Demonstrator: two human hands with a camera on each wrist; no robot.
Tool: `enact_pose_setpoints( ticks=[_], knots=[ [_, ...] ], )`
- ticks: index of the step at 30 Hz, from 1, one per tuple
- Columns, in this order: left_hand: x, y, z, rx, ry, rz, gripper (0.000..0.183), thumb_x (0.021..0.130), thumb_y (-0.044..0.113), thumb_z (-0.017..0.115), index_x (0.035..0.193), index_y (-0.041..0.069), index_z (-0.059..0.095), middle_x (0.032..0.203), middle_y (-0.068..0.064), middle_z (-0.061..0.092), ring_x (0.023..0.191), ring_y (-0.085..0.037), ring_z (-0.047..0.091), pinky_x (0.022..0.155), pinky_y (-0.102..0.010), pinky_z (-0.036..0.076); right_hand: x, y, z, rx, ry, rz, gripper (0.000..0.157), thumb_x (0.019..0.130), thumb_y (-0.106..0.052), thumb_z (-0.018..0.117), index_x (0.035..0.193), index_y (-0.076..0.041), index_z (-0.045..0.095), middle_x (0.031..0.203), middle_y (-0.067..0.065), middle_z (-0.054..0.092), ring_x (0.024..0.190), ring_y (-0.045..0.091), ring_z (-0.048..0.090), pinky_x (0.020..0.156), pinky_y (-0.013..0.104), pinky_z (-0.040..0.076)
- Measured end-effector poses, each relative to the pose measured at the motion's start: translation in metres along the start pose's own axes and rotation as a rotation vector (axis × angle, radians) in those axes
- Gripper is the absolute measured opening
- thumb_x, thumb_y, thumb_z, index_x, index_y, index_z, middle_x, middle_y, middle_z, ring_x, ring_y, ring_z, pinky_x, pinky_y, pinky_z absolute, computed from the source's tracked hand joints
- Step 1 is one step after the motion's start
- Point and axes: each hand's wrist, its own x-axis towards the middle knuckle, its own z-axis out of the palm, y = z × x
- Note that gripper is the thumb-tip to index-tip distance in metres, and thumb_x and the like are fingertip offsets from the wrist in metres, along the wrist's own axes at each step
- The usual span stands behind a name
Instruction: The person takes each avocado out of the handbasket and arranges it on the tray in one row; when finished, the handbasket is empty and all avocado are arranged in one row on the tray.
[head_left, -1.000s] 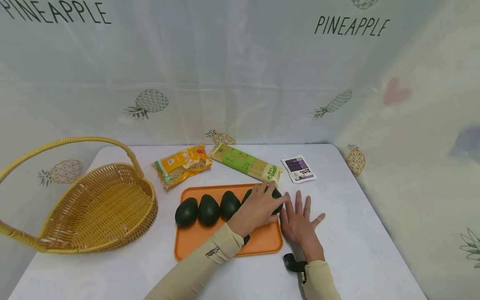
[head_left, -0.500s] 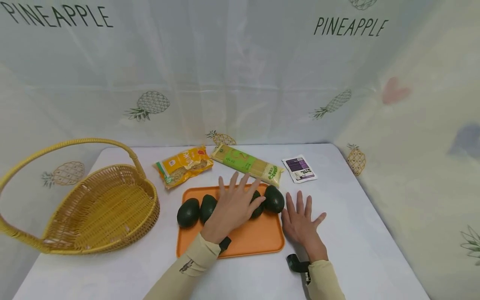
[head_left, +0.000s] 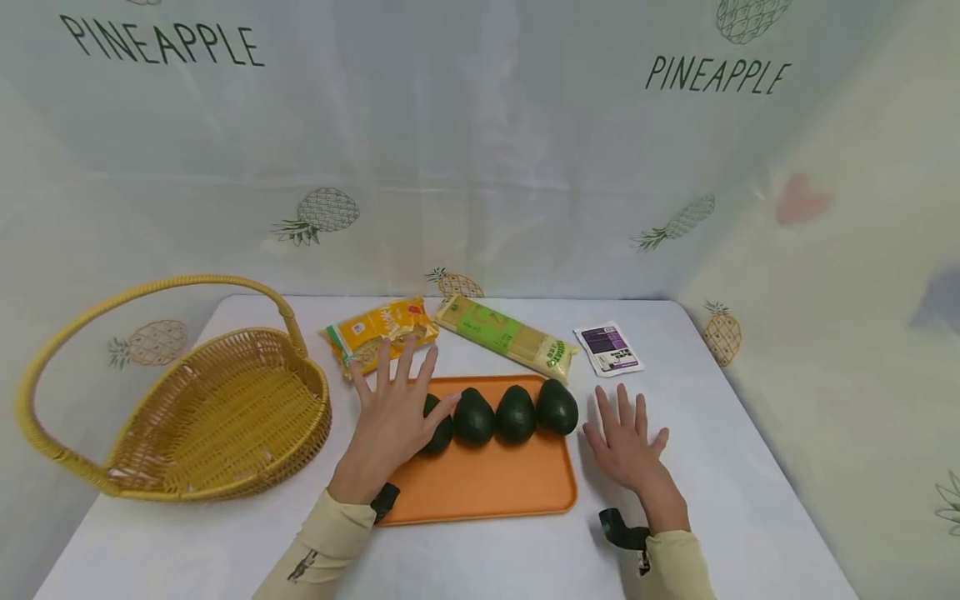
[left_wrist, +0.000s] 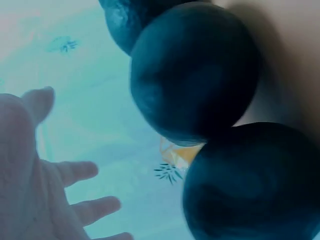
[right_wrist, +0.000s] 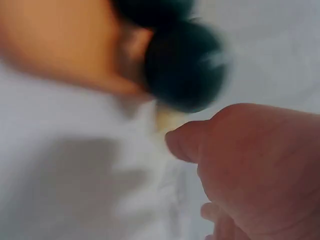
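Note:
Dark green avocados lie side by side in a row along the back half of an orange tray. My left hand is over the tray's left end with its fingers spread, hiding part of the row. In the left wrist view, that hand holds nothing, and a gap separates it from the round avocados. To the right of the tray, my right hand has its fingers spread and is apart from the rightmost avocado. The right wrist view is blurred; its thumb points toward an avocado.
A yellow wicker basket with a tall handle stands on the left. Behind the tray are an orange food packet, a long green-labelled packet of noodles and a small white-and-purple sachet. Hanging cloth rises behind the table.
From the row's right end, my left hand has swept left over the avocados to the left end, uncovering those on the right. My right hand stays beside the tray. The head view has shifted slightly.

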Motion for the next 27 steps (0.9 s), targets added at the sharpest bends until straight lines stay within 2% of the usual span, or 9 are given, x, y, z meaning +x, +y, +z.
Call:
enact_pose_setpoints(
  ticks=[3,6,9,12,16,22,27],
  knots=[
    [-0.001,-0.001,0.005,-0.012,0.006,0.001,0.09,0.101,0.065,0.062,0.168,0.012,0.035,0.177,-0.021,0.024,0.163,-0.056,0.013,0.116,-0.092,0.006,-0.011,-0.023,-0.017,-0.023,0.127,-0.075,0.075,0.112,-0.038,0.05,0.173,-0.013,0.015,0.179,0.025,-0.009,0.163,0.055,-0.016,0.115,0.09,-0.011],
    [-0.002,-0.002,0.009,0.001,0.02,0.006,0.095,0.099,0.067,0.062,0.169,0.011,0.031,0.178,-0.021,0.021,0.164,-0.056,0.01,0.117,-0.091,0.004,-0.014,-0.058,-0.021,-0.02,0.222,-0.178,0.075,0.111,-0.043,0.052,0.173,-0.016,0.02,0.181,0.019,-0.007,0.166,0.05,-0.014,0.118,0.089,-0.009],
    [-0.003,-0.002,0.013,0.025,0.047,0.012,0.096,0.098,0.067,0.064,0.169,0.01,0.033,0.178,-0.021,0.022,0.164,-0.056,0.013,0.117,-0.091,0.006,-0.006,-0.092,-0.009,-0.033,0.239,-0.272,0.078,0.11,-0.054,0.051,0.172,-0.018,0.023,0.182,0.014,-0.004,0.167,0.046,-0.011,0.118,0.089,-0.006],
    [-0.003,-0.001,0.017,0.033,0.047,0.018,0.095,0.097,0.069,0.063,0.167,0.011,0.036,0.178,-0.02,0.022,0.163,-0.056,0.015,0.118,-0.09,0.009,0.002,-0.115,0.007,-0.075,0.208,-0.318,0.083,0.107,-0.061,0.052,0.172,-0.019,0.023,0.182,0.014,0.0,0.168,0.046,-0.007,0.117,0.091,-0.003],
    [-0.004,0.002,0.022,0.035,0.04,0.029,0.093,0.097,0.071,0.062,0.165,0.012,0.042,0.178,-0.02,0.023,0.163,-0.055,0.017,0.119,-0.087,0.013,0.007,-0.125,0.017,-0.125,0.202,-0.318,0.084,0.105,-0.063,0.054,0.172,-0.021,0.025,0.182,0.016,0.004,0.167,0.049,-0.002,0.115,0.093,-0.001],
    [-0.005,-0.001,0.021,0.094,0.071,0.032,0.091,0.096,0.071,0.063,0.165,0.016,0.043,0.176,-0.018,0.031,0.163,-0.052,0.022,0.119,-0.086,0.019,0.01,-0.123,0.012,-0.144,0.228,-0.29,0.085,0.104,-0.066,0.054,0.172,-0.023,0.026,0.182,0.015,0.004,0.167,0.049,-0.004,0.115,0.093,-0.002],
    [-0.006,-0.002,0.018,0.077,0.033,0.036,0.088,0.097,0.073,0.06,0.165,0.019,0.044,0.178,-0.017,0.026,0.165,-0.05,0.016,0.121,-0.086,0.014,0.012,-0.122,0.013,-0.146,0.197,-0.275,0.087,0.104,-0.067,0.053,0.173,-0.024,0.022,0.182,0.014,0.0,0.167,0.049,-0.006,0.113,0.094,-0.002]
  ],
)
